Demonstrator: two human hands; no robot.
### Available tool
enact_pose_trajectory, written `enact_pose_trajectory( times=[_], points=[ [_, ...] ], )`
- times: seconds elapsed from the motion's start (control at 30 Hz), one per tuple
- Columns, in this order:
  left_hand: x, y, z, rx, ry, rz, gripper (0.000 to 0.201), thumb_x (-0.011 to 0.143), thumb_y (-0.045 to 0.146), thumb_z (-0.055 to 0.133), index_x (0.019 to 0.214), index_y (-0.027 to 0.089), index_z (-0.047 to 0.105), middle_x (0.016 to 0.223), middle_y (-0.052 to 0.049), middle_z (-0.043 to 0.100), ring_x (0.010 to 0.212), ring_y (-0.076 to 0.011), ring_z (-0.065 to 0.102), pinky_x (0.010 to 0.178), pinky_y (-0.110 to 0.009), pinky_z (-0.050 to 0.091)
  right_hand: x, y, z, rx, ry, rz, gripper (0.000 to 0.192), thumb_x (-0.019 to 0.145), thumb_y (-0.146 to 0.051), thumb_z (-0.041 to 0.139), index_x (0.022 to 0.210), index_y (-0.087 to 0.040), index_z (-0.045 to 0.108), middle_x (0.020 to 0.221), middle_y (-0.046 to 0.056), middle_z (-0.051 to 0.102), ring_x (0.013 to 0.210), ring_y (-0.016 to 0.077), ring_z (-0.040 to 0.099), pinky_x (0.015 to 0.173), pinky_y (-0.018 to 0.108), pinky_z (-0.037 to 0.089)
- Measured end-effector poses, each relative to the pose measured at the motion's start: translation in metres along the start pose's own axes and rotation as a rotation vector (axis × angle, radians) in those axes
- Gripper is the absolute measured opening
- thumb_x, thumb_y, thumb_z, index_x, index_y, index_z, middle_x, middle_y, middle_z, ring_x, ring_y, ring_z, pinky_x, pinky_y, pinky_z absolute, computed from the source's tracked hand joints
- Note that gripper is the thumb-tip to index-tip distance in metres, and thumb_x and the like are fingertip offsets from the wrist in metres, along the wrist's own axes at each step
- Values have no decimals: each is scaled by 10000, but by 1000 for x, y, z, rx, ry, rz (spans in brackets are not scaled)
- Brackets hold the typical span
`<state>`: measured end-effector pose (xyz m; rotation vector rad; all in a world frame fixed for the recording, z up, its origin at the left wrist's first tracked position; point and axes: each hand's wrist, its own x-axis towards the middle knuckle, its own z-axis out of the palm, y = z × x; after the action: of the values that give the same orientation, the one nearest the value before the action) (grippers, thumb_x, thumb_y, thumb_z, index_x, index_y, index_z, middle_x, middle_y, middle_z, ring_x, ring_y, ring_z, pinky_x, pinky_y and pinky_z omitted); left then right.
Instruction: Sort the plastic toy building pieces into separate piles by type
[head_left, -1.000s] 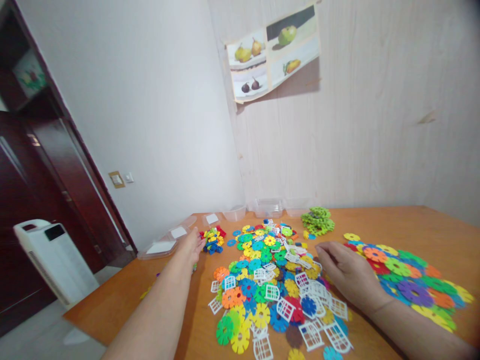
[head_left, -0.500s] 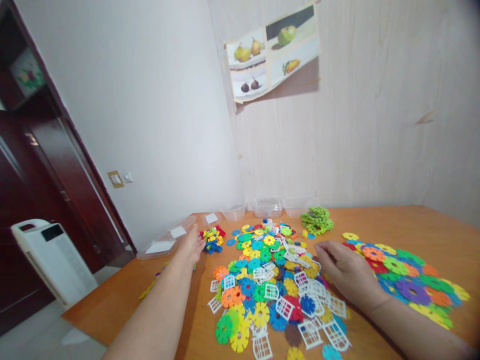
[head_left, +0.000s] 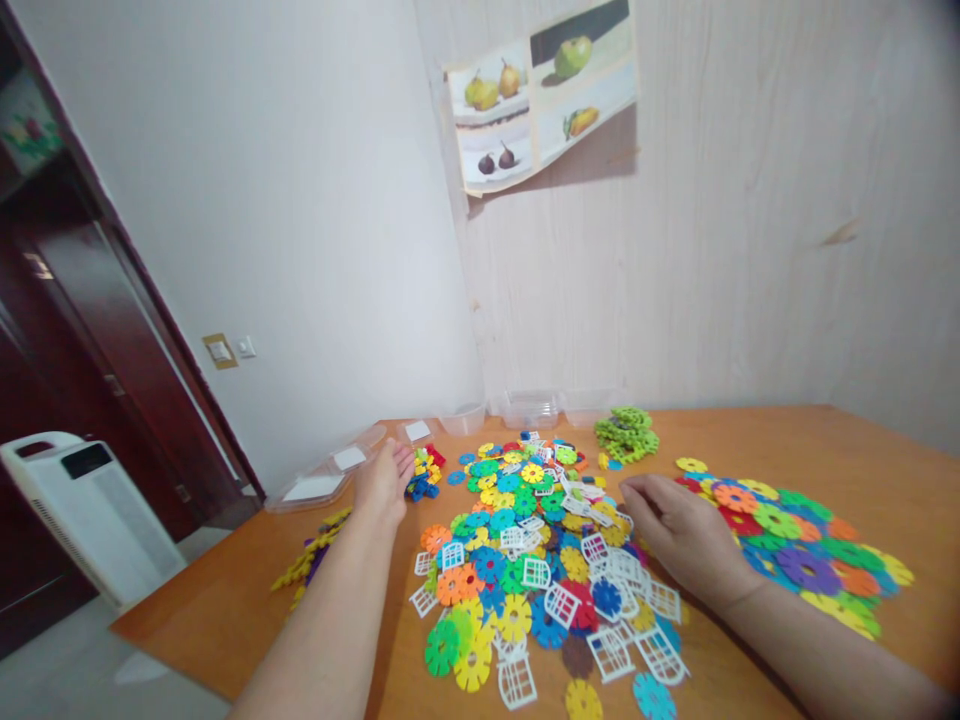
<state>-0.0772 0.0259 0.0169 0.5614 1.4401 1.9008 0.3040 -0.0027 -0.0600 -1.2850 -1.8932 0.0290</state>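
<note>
My left hand (head_left: 384,482) reaches over the far left of the table, its fingers loosely apart, right beside a small heap of red, yellow and blue plastic pieces (head_left: 424,474). Nothing shows in it. At the right edge of the big middle pile, my right hand (head_left: 679,535) is closed with its fingers curled under; whatever it may hold is hidden. That pile mixes notched plastic discs (head_left: 489,566) of many colours with white lattice window pieces (head_left: 561,605). Another group of notched discs (head_left: 806,568) lies to the right of my right hand.
A green cluster of joined pieces (head_left: 628,434) stands at the back. Clear plastic containers (head_left: 531,410) line the wall, with transparent lids (head_left: 315,487) at the left. Yellow and purple pieces (head_left: 315,552) lie by my left forearm. A white appliance (head_left: 90,520) stands beyond the table's left edge.
My left hand has risen slightly and turned, and more of the yellow and purple pieces beside the forearm show. My right hand stays at the pile's edge. The view has shifted a little.
</note>
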Motion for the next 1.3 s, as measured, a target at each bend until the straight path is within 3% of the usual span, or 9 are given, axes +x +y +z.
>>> enact_pose_trajectory(
  times=[0.1,0.23,0.5,0.7,0.77,0.87,0.97,1.07,1.3],
  points=[
    [-23,0,12,-14,-102,15,200,860,318,604,944,140,640,937,-105,691,849,-158,686,842,-297,547,0,-2,0,9,-4,10,292,945,-400,429,884,-229,657,812,38,699,751,187,649,687,288,452],
    [-51,-12,22,65,-352,69,253,807,360,656,925,136,655,871,-87,705,757,-149,670,732,-276,528,0,-6,-2,32,-33,16,293,947,-393,425,906,-224,661,815,40,694,758,185,641,692,287,453],
    [-72,-35,25,637,-715,241,295,800,455,634,841,166,673,784,-24,683,744,-164,603,694,-255,447,-3,-19,-8,73,-123,-1,306,946,-390,417,899,-221,668,809,35,692,746,181,625,680,278,441],
    [-77,-34,22,790,-820,298,230,777,414,645,799,187,673,764,-6,660,715,-165,566,655,-244,410,-6,-34,-20,53,-323,35,313,901,-452,492,1073,-254,664,668,4,649,608,167,586,540,247,343],
    [-79,-35,21,801,-852,285,238,772,418,649,835,192,685,815,-19,682,745,-173,579,666,-244,420,-8,-38,-21,19,-402,10,377,850,-477,569,1161,-277,644,694,7,655,593,160,580,522,240,305],
    [-81,-39,19,839,-939,303,258,787,414,634,910,195,694,889,-24,701,815,-189,607,721,-257,454,-10,-40,-18,-18,-445,-22,326,828,-460,604,1097,-289,673,797,26,678,638,156,596,544,237,304],
    [-82,-42,18,888,-989,358,276,779,391,648,980,210,700,982,-25,708,923,-214,630,824,-289,474,-10,-40,-14,-12,-429,-24,219,869,-424,551,903,-255,686,778,21,662,646,145,583,552,236,306],
    [-84,-42,18,919,-1005,372,302,757,368,676,1025,234,706,1077,-38,701,1024,-241,623,913,-323,461,-8,-36,-9,21,-368,28,291,905,-436,489,752,-220,609,683,1,614,607,134,545,535,233,302],
    [-91,-38,17,880,-1031,379,367,670,346,761,1024,261,716,1104,-59,681,1060,-277,605,962,-368,447,-5,-25,-1,91,-225,176,333,922,-435,440,698,-208,536,610,-17,560,568,138,508,539,242,332]
  ],
)
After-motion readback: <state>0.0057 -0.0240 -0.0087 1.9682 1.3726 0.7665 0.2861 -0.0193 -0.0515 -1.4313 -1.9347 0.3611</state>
